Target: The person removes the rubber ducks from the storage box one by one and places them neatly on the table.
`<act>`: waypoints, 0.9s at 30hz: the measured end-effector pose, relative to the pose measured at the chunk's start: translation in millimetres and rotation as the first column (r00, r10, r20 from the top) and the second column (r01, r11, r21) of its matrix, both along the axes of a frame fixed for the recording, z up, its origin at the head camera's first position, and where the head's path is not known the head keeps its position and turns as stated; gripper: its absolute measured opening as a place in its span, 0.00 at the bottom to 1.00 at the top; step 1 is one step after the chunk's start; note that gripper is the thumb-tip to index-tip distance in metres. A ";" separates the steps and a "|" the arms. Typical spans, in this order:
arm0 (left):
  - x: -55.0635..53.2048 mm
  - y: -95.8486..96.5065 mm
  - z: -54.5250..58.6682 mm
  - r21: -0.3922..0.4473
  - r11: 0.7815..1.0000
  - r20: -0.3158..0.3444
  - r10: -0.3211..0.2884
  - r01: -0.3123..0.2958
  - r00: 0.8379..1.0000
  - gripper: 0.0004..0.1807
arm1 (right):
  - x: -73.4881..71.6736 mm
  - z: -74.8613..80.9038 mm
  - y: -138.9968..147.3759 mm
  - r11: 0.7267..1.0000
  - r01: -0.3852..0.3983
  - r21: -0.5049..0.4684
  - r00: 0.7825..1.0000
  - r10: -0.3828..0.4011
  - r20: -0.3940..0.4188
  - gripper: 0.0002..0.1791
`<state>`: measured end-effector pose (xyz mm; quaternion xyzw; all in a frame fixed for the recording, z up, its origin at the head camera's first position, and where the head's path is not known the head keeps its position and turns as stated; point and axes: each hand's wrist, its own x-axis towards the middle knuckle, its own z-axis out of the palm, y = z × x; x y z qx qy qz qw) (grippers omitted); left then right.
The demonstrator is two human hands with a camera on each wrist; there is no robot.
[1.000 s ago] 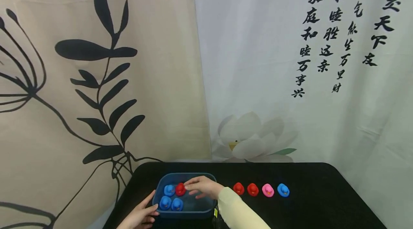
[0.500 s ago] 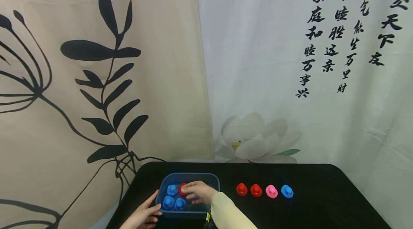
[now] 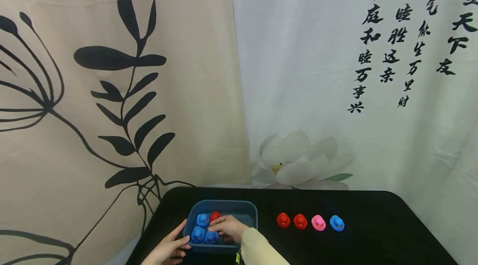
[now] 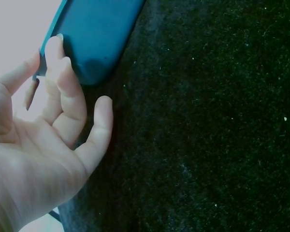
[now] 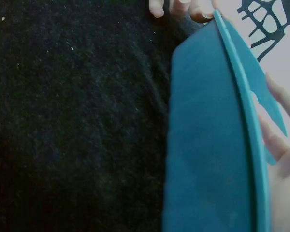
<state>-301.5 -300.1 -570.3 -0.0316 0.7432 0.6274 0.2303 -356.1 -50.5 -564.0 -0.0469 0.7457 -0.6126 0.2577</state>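
My left hand (image 3: 169, 246) grips the near left corner of a blue plastic tray (image 3: 224, 249), thumb at the rim and other fingers outside the wall. Three blue toy ducks (image 3: 198, 234) and one red toy duck (image 3: 215, 216) sit at the tray's left side. Over the tray's middle, my right hand (image 3: 230, 229) reaches in with relaxed fingers, its fingertips between the red duck and the near right blue duck (image 3: 211, 237). Both ducks are partly covered by it. In the right wrist view, fingers (image 5: 273, 133) extend behind the tray wall (image 5: 208, 130).
Right of the tray, two red ducks (image 3: 300, 222), a pink duck (image 3: 318, 223) and a blue duck (image 3: 337, 223) stand in a row on the black tabletop (image 3: 358, 244). Behind the table hangs a printed curtain (image 3: 201, 90).
My right hand has moved from beside the red duck toward the left and nearer me, over the near blue duck. My left hand stays at the tray corner. The head view has shifted slightly.
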 end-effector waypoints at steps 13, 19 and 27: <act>1.2 0.1 2.7 0.008 1.000 0.000 -0.014 0.014 1.000 0.45 | 11.7 6.2 -3.7 0.989 -0.048 0.137 0.992 0.064 -0.110 0.10; 1.1 1.1 2.2 0.002 1.000 -0.004 -0.010 0.010 1.000 0.45 | 14.2 5.7 -5.3 0.985 -0.038 0.169 0.985 0.065 -0.158 0.08; 1.0 0.5 0.3 -0.001 1.000 -0.008 -0.005 0.005 1.000 0.45 | 15.9 4.8 -5.1 0.984 -0.039 0.173 0.980 0.071 -0.187 0.06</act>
